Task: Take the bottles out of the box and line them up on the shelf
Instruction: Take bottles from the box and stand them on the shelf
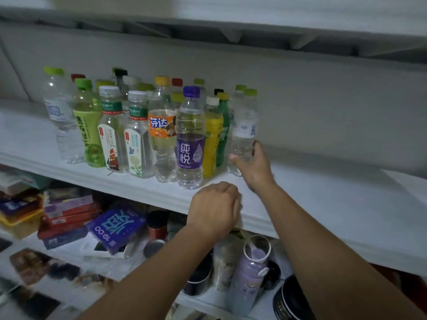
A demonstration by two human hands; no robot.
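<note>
Several plastic bottles stand in rows on the white shelf. At the right end of the front row is a clear bottle with a green cap; my right hand grips its lower part, thumb in front and fingers behind. To its left stand a yellow bottle and a purple-labelled bottle. My left hand hovers at the shelf's front edge with fingers curled, holding nothing. The box is out of view.
An upper shelf overhangs the bottles. The lower shelf holds stacked boxes, a purple carton, a lilac flask and dark jars. Bare shelf surface lies to the right of the bottles.
</note>
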